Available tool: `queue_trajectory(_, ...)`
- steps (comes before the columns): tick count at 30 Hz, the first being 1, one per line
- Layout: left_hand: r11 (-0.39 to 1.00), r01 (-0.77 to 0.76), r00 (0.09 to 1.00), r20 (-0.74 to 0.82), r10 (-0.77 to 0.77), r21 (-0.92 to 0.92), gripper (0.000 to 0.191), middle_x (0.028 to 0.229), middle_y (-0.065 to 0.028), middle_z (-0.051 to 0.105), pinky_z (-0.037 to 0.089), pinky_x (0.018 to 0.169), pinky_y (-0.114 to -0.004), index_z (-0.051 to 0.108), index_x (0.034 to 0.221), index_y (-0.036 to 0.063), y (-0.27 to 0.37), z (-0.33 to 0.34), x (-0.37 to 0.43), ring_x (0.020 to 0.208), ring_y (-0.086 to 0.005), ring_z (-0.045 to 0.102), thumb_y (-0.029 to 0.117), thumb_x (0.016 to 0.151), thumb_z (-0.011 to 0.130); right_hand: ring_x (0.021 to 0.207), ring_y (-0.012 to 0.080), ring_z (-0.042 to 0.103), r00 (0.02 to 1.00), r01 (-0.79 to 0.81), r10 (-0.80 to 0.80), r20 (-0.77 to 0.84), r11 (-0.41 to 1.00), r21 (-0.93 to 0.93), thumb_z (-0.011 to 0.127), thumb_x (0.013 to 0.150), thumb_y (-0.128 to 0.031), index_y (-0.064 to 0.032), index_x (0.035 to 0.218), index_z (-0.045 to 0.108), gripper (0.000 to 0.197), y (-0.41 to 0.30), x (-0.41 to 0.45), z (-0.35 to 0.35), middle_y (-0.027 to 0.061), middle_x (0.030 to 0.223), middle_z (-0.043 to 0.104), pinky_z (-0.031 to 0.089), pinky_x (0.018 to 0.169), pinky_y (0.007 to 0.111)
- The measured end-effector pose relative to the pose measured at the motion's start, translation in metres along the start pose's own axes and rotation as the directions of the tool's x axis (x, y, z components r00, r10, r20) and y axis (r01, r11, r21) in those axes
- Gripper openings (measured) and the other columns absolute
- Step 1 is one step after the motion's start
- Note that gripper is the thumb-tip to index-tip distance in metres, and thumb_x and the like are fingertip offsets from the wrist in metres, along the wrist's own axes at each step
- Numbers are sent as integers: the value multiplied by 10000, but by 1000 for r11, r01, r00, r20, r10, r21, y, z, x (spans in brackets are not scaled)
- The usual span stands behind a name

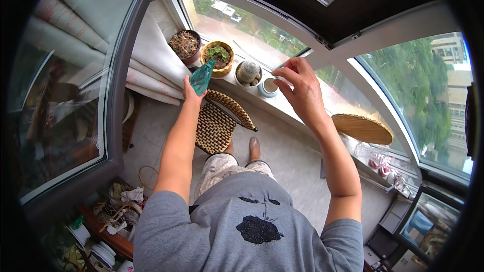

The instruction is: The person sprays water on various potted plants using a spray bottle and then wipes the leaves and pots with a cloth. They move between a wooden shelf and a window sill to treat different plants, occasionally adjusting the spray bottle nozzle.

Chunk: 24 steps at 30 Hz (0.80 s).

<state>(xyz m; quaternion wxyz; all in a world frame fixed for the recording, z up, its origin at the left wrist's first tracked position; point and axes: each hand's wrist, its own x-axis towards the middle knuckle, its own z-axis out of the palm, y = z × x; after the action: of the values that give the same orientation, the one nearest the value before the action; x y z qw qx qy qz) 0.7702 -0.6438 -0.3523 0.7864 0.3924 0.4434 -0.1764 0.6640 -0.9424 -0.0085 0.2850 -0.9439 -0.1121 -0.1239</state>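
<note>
My left hand [188, 90] grips a translucent green plastic bottle [201, 78], its neck tilted toward a yellow flowerpot [224, 72]. In that pot grows a small leafy green plant [217, 53]. My right hand [302, 88] is raised over the windowsill [293, 110], thumb and bent fingers a little apart, with nothing visible between them. Just left of its fingertips, in the picture, stands a small pale-blue pot [268, 91]. Beside that pot is a round, whitish cactus [248, 71] in a white pot. A dark pot with a dry-looking plant [183, 44] stands at the far left of the row.
A woven chair [214, 128] stands before my legs. White curtains [153, 60] hang at left beside an open window sash [130, 64]. A round straw-coloured mat [363, 128] leans at right, near a clear plastic container [372, 153]. Cluttered shelving [104, 215] is at lower left.
</note>
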Motion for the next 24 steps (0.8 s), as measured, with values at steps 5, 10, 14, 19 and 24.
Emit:
queue_trajectory(5, 1000, -16, 982, -191, 13, -11, 628, 1120, -109, 623, 479, 688, -500, 566, 1173, 104, -1, 5, 6, 899, -320, 616, 574, 767, 662, 845, 274, 573, 1000, -12, 12, -25, 1000, -4, 736, 730, -34, -90, 911, 686, 196, 1, -2, 1, 99, 916, 541, 487, 712, 388)
queue_trajectory(10, 997, -76, 954, -290, 71, -7, 642, 1138, -109, 617, 483, 687, -499, 584, 1169, 88, -1, 14, -5, 909, -318, 616, 554, 742, 697, 843, 273, 574, 999, -27, 26, -23, 1000, -9, 737, 732, -34, -88, 908, 685, 192, 0, -1, 1, 98, 918, 542, 488, 710, 386)
queue_trajectory(14, 993, -120, 923, -365, 120, 22, 642, 1143, -103, 615, 484, 672, -498, 588, 1175, 96, 5, 15, -9, 911, -311, 614, 553, 739, 698, 846, 272, 571, 999, -27, 27, -31, 1000, 3, 738, 732, -37, -87, 908, 683, 191, -2, 2, 1, 98, 920, 542, 487, 710, 385)
queue_trajectory(19, 990, -130, 901, -411, 139, 51, 648, 1157, -100, 608, 484, 660, -485, 580, 1196, 95, 17, 15, -11, 907, -299, 614, 557, 753, 684, 847, 275, 569, 1000, -19, 19, -23, 1000, 2, 736, 738, -39, -83, 923, 671, 201, -5, 4, 2, 100, 927, 541, 486, 705, 384)
queue_trajectory(24, 984, -156, 914, -365, 175, 80, 674, 1197, -106, 584, 489, 662, -482, 547, 1235, 82, 25, 9, -13, 947, -301, 598, 565, 780, 664, 841, 279, 569, 999, -14, 14, -30, 1000, 11, 734, 741, -37, -81, 931, 666, 206, -9, 5, 2, 103, 928, 539, 489, 695, 385)
